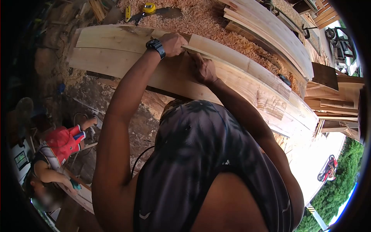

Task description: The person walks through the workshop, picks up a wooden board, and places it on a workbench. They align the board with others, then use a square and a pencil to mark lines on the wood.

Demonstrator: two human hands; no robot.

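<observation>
Long pale wooden boards (108,60) lie side by side in front of me, with a raised, narrower strip (228,48) on top toward the right. My left hand (172,43), with a black watch (155,47) on its wrist, is closed, its fingertips beside the strip's left end. Just right of it, my right hand (203,69) is curled over the boards in a pinch. A small dark tip shows at its fingers, too small to name. What the left fingers grip, if anything, is hidden.
A yellow tape measure (149,7) lies beyond the boards among wood shavings (193,17). More stacked planks (270,34) stand at upper right. At lower left, a person in red shorts (63,143) bends over another board. A red motorcycle (329,169) is outside at right.
</observation>
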